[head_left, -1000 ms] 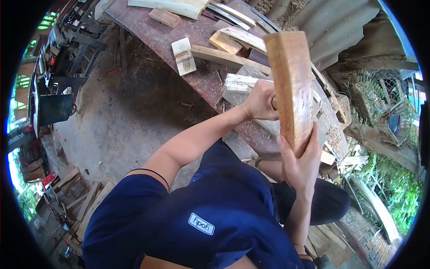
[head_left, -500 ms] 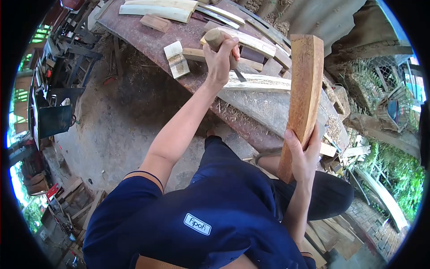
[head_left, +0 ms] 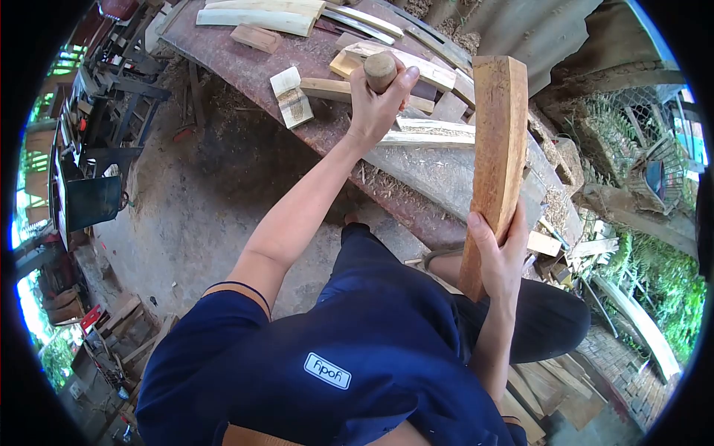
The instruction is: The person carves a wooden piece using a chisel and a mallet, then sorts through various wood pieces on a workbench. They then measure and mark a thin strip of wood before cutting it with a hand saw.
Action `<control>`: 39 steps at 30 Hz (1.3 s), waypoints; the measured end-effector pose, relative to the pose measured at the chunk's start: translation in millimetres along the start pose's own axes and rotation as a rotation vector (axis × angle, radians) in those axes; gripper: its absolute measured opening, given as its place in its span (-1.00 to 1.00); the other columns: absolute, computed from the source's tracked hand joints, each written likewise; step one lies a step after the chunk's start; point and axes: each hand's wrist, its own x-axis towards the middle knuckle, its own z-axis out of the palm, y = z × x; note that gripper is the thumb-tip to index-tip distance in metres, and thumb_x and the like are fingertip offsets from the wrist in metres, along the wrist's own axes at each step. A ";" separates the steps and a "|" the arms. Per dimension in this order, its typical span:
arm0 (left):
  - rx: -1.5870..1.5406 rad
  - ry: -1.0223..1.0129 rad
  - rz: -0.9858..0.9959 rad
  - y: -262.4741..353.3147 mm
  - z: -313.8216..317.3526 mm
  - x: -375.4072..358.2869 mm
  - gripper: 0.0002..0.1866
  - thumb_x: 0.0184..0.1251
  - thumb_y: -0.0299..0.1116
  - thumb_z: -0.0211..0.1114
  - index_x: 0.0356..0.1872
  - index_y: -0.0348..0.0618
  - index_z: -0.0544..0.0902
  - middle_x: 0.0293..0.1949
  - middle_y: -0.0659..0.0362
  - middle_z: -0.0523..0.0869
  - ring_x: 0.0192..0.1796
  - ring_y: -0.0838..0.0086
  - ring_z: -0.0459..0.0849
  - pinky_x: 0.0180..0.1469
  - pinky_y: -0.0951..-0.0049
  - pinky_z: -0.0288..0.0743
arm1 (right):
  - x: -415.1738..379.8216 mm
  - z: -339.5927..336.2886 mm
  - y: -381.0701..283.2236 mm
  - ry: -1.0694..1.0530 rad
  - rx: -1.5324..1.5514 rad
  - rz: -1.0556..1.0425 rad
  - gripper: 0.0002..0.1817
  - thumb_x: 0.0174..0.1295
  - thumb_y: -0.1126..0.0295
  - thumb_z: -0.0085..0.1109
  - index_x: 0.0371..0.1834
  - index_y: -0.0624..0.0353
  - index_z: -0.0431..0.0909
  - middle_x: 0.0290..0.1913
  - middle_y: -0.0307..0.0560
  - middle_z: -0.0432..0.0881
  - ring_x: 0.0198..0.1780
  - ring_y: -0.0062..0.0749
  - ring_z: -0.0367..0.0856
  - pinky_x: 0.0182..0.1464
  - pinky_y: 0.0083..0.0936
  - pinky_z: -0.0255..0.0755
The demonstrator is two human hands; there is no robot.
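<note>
My left hand (head_left: 375, 108) is closed around the round wooden handle of a chisel (head_left: 380, 70), whose handle end faces up at me. Most of the blade is hidden beneath the fist. Close to its tip lies a pale, roughly carved length of wood (head_left: 435, 132), littered with shavings. My right hand (head_left: 500, 253) grips a long brown wooden block (head_left: 497, 141) near its lower end, thumb on the near face and fingers behind. The block stands nearly upright in view, its upper part to the right of the chisel.
A reddish worktable (head_left: 230, 63) runs diagonally, carrying a grey board (head_left: 424, 175), several curved pale strips (head_left: 260, 16), a small reddish block (head_left: 255, 37) and a notched pale block (head_left: 291, 97). Wood chips are scattered about. Boards (head_left: 554, 386) lie on the floor at lower right.
My left hand has shifted slightly right, and the chisel handle now points more directly up at me. The wooden block in my right hand has moved slightly left.
</note>
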 end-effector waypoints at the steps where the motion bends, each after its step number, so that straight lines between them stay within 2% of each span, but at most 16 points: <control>1: 0.013 0.001 0.013 -0.8 0.6 -0.8 -0.78 0.34 -0.40 0.24 -0.49 -0.20 0.45 -0.70 0.27 0.45 -0.64 0.64 0.40 -0.53 0.55 0.34 | 0.1 -0.2 0.2 -0.001 0.004 0.011 -0.48 0.15 0.16 0.38 0.00 0.27 0.39 -0.31 -0.06 0.58 -0.35 -0.46 0.56 -0.29 -0.48 0.47; 14: 0.121 0.052 0.089 -19.4 6.0 -7.7 -0.79 0.32 -0.41 0.29 -0.49 -0.20 0.48 -0.68 0.28 0.47 -0.64 0.65 0.44 -0.57 0.60 0.34 | 3.3 1.9 -3.9 -0.015 0.010 0.011 -0.48 0.16 0.18 0.38 0.01 0.29 0.38 -0.32 -0.04 0.58 -0.38 -0.47 0.56 -0.33 -0.49 0.48; 16: 0.095 0.084 0.091 -21.8 6.0 -7.8 -0.80 0.31 -0.42 0.29 -0.47 -0.20 0.49 -0.67 0.28 0.48 -0.64 0.66 0.44 -0.59 0.61 0.33 | 3.8 1.5 -6.4 -0.048 0.014 0.065 -0.47 0.15 0.19 0.39 0.01 0.29 0.39 -0.31 -0.04 0.59 -0.36 -0.45 0.57 -0.30 -0.47 0.48; 20: 0.067 0.142 0.096 -22.6 6.5 -6.6 -0.81 0.30 -0.41 0.31 -0.45 -0.20 0.49 -0.66 0.28 0.49 -0.64 0.66 0.44 -0.59 0.60 0.34 | 6.2 5.8 1.4 -0.032 0.010 0.017 -0.48 0.14 0.19 0.39 0.00 0.29 0.39 -0.30 -0.03 0.59 -0.32 -0.46 0.57 -0.25 -0.47 0.48; 23: 0.075 0.158 0.070 -19.7 14.2 -9.1 -0.79 0.28 -0.39 0.34 -0.48 -0.19 0.51 -0.64 0.30 0.51 -0.61 0.68 0.46 -0.55 0.61 0.36 | 7.7 8.6 0.9 -0.023 0.018 -0.009 -0.47 0.13 0.19 0.40 0.00 0.30 0.39 -0.31 -0.03 0.59 -0.29 -0.47 0.56 -0.21 -0.48 0.47; 25: 0.210 0.047 0.156 -14.3 21.8 -13.7 -0.77 0.24 -0.38 0.38 -0.53 -0.18 0.52 -0.61 0.34 0.53 -0.55 0.70 0.49 -0.48 0.62 0.39 | 8.8 7.4 -3.5 -0.043 0.029 0.029 -0.46 0.12 0.21 0.41 0.01 0.31 0.39 -0.27 -0.04 0.59 -0.26 -0.46 0.55 -0.19 -0.49 0.46; 26: 0.216 0.063 0.157 -12.4 28.3 -15.9 -0.73 0.16 -0.36 0.42 -0.59 -0.16 0.50 -0.66 0.33 0.54 -0.57 0.70 0.49 -0.49 0.59 0.41 | 9.7 6.1 -8.9 -0.042 0.029 0.031 -0.46 0.12 0.21 0.41 0.01 0.31 0.39 -0.27 -0.04 0.59 -0.26 -0.46 0.55 -0.19 -0.49 0.46; 29: 0.226 0.042 0.237 -13.0 37.4 -18.6 -0.74 0.12 -0.42 0.42 -0.61 -0.16 0.48 -0.71 0.32 0.50 -0.59 0.72 0.46 -0.50 0.59 0.39 | 11.1 2.2 -37.1 0.023 0.161 -0.075 -0.44 0.08 0.31 0.41 0.07 0.32 0.36 -0.17 -0.08 0.57 -0.19 -0.46 0.53 -0.12 -0.51 0.45; 30: 0.239 -0.008 0.171 -12.5 34.2 -21.7 -0.80 0.12 -0.56 0.35 -0.58 -0.17 0.49 -0.59 0.32 0.57 -0.48 0.73 0.51 -0.43 0.61 0.39 | 11.4 2.2 -41.0 0.072 0.179 -0.170 -0.43 0.08 0.32 0.40 0.09 0.32 0.35 -0.16 -0.08 0.56 -0.18 -0.48 0.52 -0.10 -0.52 0.43; 31: 0.238 -0.008 0.172 -14.6 33.7 -22.4 -0.80 0.12 -0.56 0.35 -0.58 -0.17 0.49 -0.59 0.32 0.57 -0.48 0.73 0.51 -0.43 0.61 0.39 | 12.0 2.9 -43.3 0.124 0.196 -0.268 -0.43 0.09 0.33 0.39 0.10 0.32 0.35 -0.15 -0.08 0.55 -0.16 -0.49 0.51 -0.08 -0.53 0.42; 32: 0.265 0.006 0.196 -17.4 33.4 -22.6 -0.80 0.08 -0.48 0.40 -0.58 -0.19 0.51 -0.65 0.28 0.56 -0.55 0.69 0.52 -0.46 0.57 0.41 | 13.0 6.5 -44.3 0.167 0.177 -0.320 -0.41 0.09 0.28 0.38 0.12 0.32 0.34 -0.26 0.01 0.63 -0.26 -0.35 0.64 -0.14 -0.46 0.49; 33: 0.291 0.020 0.222 -20.3 32.9 -23.1 -0.77 0.03 -0.41 0.46 -0.58 -0.21 0.53 -0.71 0.25 0.54 -0.62 0.64 0.53 -0.49 0.54 0.42 | 16.2 11.5 -45.7 0.169 0.176 -0.323 -0.41 0.09 0.28 0.38 0.12 0.32 0.34 -0.26 0.01 0.63 -0.26 -0.35 0.64 -0.14 -0.46 0.49; 35: 0.201 0.033 0.289 -27.2 35.3 -28.4 -0.78 0.00 -0.38 0.48 -0.53 -0.22 0.58 -0.68 0.20 0.58 -0.61 0.59 0.57 -0.48 0.51 0.43 | 26.8 20.0 -47.7 0.002 -0.358 -0.308 -0.38 0.08 0.20 0.38 0.11 0.28 0.34 -0.43 0.12 0.65 -0.39 -0.07 0.71 -0.27 -0.31 0.54; 36: 0.113 0.045 0.350 -32.7 36.8 -31.8 -0.77 -0.04 -0.35 0.51 -0.49 -0.24 0.62 -0.65 0.16 0.63 -0.60 0.54 0.62 -0.47 0.49 0.45 | 31.8 20.8 -46.3 -0.095 -0.512 -0.292 -0.39 0.06 0.13 0.38 0.08 0.24 0.36 -0.53 0.20 0.62 -0.45 0.12 0.68 -0.38 -0.21 0.52; 37: 0.108 0.043 0.359 -45.1 36.6 -35.0 -0.77 -0.04 -0.35 0.51 -0.49 -0.24 0.62 -0.65 0.16 0.63 -0.60 0.54 0.62 -0.47 0.49 0.45 | 31.7 18.7 -49.1 -0.088 -0.515 -0.298 -0.39 0.06 0.13 0.38 0.08 0.24 0.36 -0.53 0.20 0.62 -0.45 0.12 0.68 -0.38 -0.21 0.52; 39: -0.201 0.119 -0.002 -60.5 36.2 -43.7 -0.71 -0.12 -0.32 0.55 -0.41 -0.26 0.67 -0.56 0.10 0.68 -0.53 0.46 0.69 -0.44 0.47 0.47 | 28.4 15.7 -57.4 -0.103 -0.565 -0.378 -0.39 0.05 0.13 0.40 0.07 0.22 0.36 -0.48 0.19 0.64 -0.44 0.07 0.69 -0.38 -0.24 0.53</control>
